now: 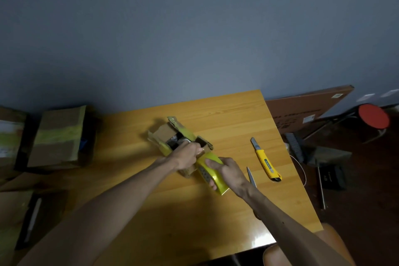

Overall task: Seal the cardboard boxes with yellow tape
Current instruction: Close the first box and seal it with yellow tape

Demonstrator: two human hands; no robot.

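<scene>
Far left, beside the tabletop (pixel 226 114), stands a taped box (pixel 58 136). It is plain brown card with wide bands of dull yellow-green tape across its top. I can make out no print on it.

On the middle of the tabletop lies the small cardboard box (pixel 165 133) I am working on. It is worn brown card, its top flaps are up and the inside is dark, with something grey and shiny showing in it. Strips of yellow tape already cling to its far flap and its left side. It carries no label that I can read.

My left hand (pixel 185 156) lies over the near end of this box, fingers curled on the edge of a flap. My right hand (pixel 227 171) is just beside it and grips the yellow tape (pixel 212 176), with the thumb on top and the fingers wrapped under. The tape is glossy and bright, with a grey dotted patch on its side, and it touches the near end of the box.

Just right of my wrist the tip of the scissors (pixel 251 177) shows. Beyond it lies a yellow utility knife (pixel 266 161), blade out. The writing on its green label strip is too small to read.

Off the tabletop's right edge a brown board (pixel 306 106) leans on the wall, and its stickers and print are illegible.
</scene>
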